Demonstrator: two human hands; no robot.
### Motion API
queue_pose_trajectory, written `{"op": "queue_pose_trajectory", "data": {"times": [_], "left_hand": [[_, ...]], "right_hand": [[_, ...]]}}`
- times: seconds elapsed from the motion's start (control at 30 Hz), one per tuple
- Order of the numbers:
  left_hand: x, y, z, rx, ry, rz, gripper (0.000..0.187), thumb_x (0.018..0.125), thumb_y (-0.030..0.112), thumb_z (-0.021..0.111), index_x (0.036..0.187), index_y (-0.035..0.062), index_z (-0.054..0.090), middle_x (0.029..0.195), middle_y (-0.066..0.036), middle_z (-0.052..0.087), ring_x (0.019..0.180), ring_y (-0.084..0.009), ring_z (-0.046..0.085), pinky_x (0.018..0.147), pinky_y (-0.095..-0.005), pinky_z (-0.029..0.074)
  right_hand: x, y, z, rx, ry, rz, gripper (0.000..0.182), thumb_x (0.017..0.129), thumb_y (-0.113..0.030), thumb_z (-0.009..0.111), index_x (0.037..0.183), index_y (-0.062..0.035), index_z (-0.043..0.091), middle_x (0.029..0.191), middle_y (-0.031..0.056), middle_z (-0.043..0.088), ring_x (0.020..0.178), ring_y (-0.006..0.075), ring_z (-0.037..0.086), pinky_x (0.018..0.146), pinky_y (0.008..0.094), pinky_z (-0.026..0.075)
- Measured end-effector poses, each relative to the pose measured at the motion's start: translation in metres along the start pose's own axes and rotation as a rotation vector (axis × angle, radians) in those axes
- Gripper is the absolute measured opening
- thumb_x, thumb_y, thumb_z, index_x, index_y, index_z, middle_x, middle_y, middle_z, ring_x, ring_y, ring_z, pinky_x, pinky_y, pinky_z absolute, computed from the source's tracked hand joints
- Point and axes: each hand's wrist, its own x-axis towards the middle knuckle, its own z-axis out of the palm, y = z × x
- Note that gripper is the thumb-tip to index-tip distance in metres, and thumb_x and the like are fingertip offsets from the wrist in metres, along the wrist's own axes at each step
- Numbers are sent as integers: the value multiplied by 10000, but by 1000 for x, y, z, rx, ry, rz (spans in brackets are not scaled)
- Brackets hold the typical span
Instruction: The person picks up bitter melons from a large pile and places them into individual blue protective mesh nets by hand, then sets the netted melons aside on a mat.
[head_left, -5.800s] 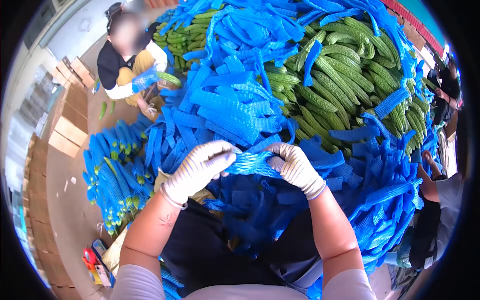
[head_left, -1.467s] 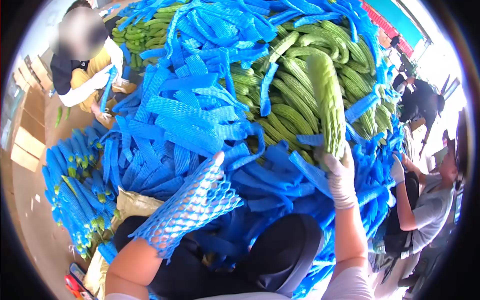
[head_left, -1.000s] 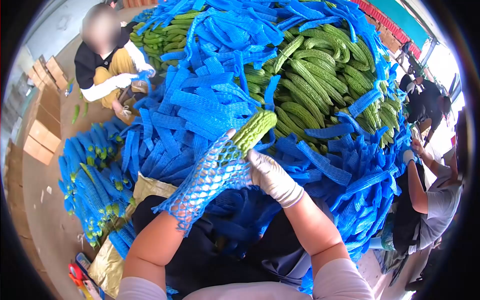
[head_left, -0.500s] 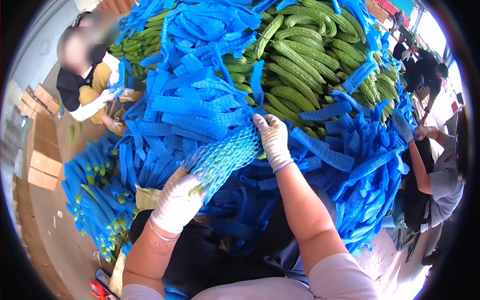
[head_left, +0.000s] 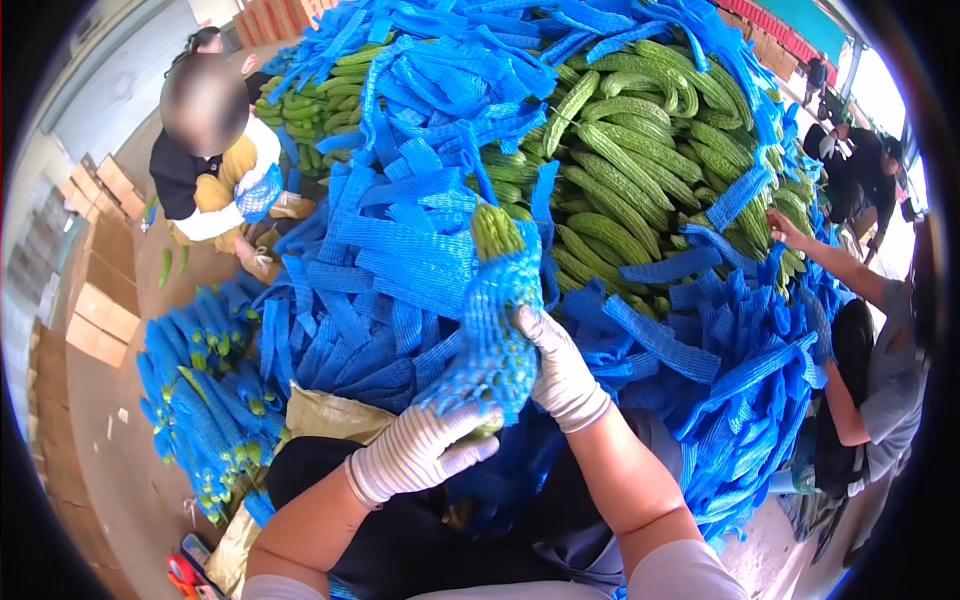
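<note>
A green bitter melon stands nearly upright before me, its top end bare and the rest inside a blue foam net sleeve. My left hand, in a striped white glove, grips the melon's lower end from the left. On the right side, my right hand, gloved too, holds the sleeved melon with its thumb against the net; its other fingers are mostly hidden behind. Beyond lie a heap of bare bitter melons and a pile of loose blue net sleeves.
Sleeved melons are stacked at left, near a tan sack. Red-handled scissors lie lower left. Cardboard boxes line the left side. One person sits at left; another person's arm reaches toward the heap at right.
The melon's top end now shows out of the sleeve, and the net is bunched along it. My left hand has shifted right and down, my right hand lower. The right-hand person's arm reaches to the heap.
</note>
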Motion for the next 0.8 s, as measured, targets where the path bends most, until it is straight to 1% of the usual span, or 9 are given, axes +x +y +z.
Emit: {"op": "queue_pose_trajectory", "data": {"times": [0.07, 0.1, 0.13, 0.23, 0.4, 0.57, 0.7, 0.77, 0.8], "left_hand": [[-3, 3, -15, -291, 14, -201, 293, 893, 256, 651, 1041, 3, 631, 974, -166, 670, 883, -286, 661, 805, -359, 515], [-9, 4, -19, -501, 102, -379, 365, 922, 342, 614, 978, -17, 647, 962, -160, 681, 844, -235, 671, 783, -340, 524], [-2, 4, -18, -426, 333, -318, 458, 961, 408, 532, 971, -39, 632, 843, -110, 683, 715, -148, 647, 697, -281, 525], [9, -13, -28, -405, 594, -449, 204, 941, 60, 528, 1134, 13, 573, 1081, -87, 636, 772, -92, 605, 670, -233, 497], [12, -45, -14, -107, 462, -388, 494, 799, 12, 708, 1227, 43, 464, 983, -68, 576, 662, -76, 535, 601, -239, 464], [8, -42, -19, -43, 246, -366, 151, 881, 48, 626, 1018, 40, 563, 777, 19, 537, 679, -53, 476, 618, -229, 423], [6, -46, -52, -342, 713, -525, 109, 889, 93, 634, 982, 93, 577, 736, 56, 504, 601, -38, 442, 522, -188, 350], [-3, -64, -56, -484, 702, -537, 186, 897, 132, 639, 1069, 96, 575, 854, 22, 565, 709, -58, 513, 605, -206, 422], [-3, -67, -50, -571, 787, -583, 257, 903, 174, 642, 1137, 106, 560, 957, 3, 573, 812, -89, 538, 681, -257, 459]], "right_hand": [[-3, -6, -10, -78, 5, 37, 601, 815, -331, 743, 1282, -41, 501, 1134, 86, 625, 1025, 216, 613, 922, 387, 496], [-5, -7, -10, -131, 8, 65, 596, 812, -323, 745, 1278, -41, 503, 1120, 82, 631, 1009, 207, 620, 916, 375, 500], [-6, -5, -6, -118, -17, 65, 591, 811, -304, 745, 1279, -41, 500, 1100, 71, 635, 994, 180, 620, 909, 345, 496], [-12, 2, 4, -199, -92, 109, 535, 830, -202, 737, 1283, -44, 500, 1113, 36, 628, 991, 143, 606, 911, 315, 475], [-12, 27, 0, -313, -51, 105, 696, 779, -186, 794, 1352, -26, 432, 1119, 21, 612, 1028, 131, 570, 953, 295, 430], [-12, 23, -11, -308, -80, 150, 711, 776, -192, 793, 1356, -9, 424, 1129, 41, 613, 1028, 144, 579, 950, 298, 438], [-15, 14, -5, -241, -133, 281, 710, 758, -218, 791, 1336, 6, 445, 1144, 78, 631, 1006, 177, 623, 927, 324, 481], [-14, 15, -7, -166, -119, 281, 690, 768, -256, 779, 1319, 9, 460, 1107, 73, 641, 984, 173, 628, 918, 328, 487], [-12, 17, -15, -137, -160, 303, 754, 784, -287, 766, 1373, 16, 406, 1206, 104, 601, 1046, 188, 613, 947, 341, 472]]}}
